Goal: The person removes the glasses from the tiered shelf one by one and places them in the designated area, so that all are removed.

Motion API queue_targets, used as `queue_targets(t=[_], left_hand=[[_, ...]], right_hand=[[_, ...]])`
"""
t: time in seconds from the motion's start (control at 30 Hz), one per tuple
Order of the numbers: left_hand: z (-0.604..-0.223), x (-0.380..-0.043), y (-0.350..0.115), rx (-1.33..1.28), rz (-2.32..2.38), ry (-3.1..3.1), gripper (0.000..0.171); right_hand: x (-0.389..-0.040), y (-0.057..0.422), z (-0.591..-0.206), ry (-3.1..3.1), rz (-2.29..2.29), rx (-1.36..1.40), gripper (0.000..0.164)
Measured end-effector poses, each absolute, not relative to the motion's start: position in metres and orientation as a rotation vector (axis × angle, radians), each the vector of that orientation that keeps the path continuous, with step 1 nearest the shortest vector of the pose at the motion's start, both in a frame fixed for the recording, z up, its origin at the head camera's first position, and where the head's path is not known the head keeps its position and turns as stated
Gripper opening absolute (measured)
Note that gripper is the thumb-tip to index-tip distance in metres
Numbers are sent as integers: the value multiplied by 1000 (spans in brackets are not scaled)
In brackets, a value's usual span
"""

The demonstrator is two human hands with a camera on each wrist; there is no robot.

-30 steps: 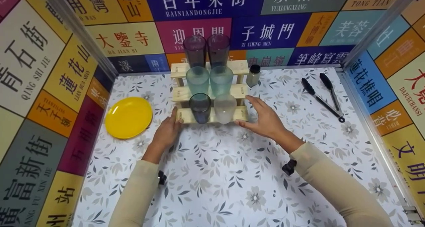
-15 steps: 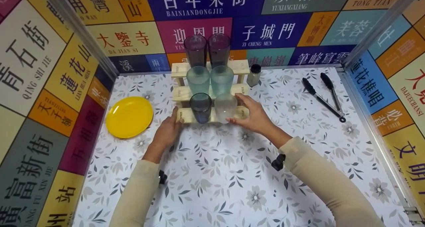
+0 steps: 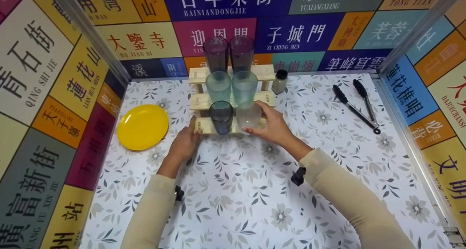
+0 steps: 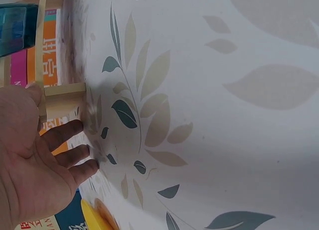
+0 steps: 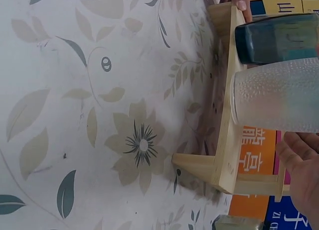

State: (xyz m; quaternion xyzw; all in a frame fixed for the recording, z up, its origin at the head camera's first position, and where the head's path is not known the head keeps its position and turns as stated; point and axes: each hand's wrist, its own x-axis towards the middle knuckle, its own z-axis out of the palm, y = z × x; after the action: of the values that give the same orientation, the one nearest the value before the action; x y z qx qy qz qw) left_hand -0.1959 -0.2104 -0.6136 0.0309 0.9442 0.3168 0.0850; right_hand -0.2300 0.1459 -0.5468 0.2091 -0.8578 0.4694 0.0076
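Observation:
A three-step wooden rack (image 3: 205, 127) bears pairs of upright glasses. On its lowest step stand a dark blue-grey glass (image 3: 221, 118) and a clear frosted glass (image 3: 248, 115). Two pale green glasses (image 3: 218, 87) occupy the middle step, and two purple ones (image 3: 216, 54) the top. My left hand (image 3: 184, 143) pinches the lowest board's left end; in the left wrist view the thumb lies against the board and three fingers (image 4: 75, 155) reach past it. My right hand (image 3: 273, 127) holds the frosted glass, thumb in front and index finger behind. Whether its base touches the board is unclear.
A yellow plate (image 3: 142, 127) lies on the left of the flower-patterned tabletop (image 3: 233, 198). Just right of the rack stands a small black-capped jar (image 3: 280, 82). Black-tipped tongs (image 3: 358, 107) lie spread at the right. Colourful sign-covered walls (image 3: 214, 23) enclose the back and sides.
My right hand has moved left from the rack's right end to the frosted glass and closed its thumb and fingers about it. The left hand has stayed at the rack's left end.

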Motion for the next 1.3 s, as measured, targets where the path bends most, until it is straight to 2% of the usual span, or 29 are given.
queue_targets(t=[0.77,1.3], left_hand=[[-616,-199,-210,86,947,2797,72],[-614,-197,-210,94,950,2818,73]], right_hand=[[-230,133,-546,-2726,1410,476,93],[-232,148,-545,-2647,1422,564,88]])
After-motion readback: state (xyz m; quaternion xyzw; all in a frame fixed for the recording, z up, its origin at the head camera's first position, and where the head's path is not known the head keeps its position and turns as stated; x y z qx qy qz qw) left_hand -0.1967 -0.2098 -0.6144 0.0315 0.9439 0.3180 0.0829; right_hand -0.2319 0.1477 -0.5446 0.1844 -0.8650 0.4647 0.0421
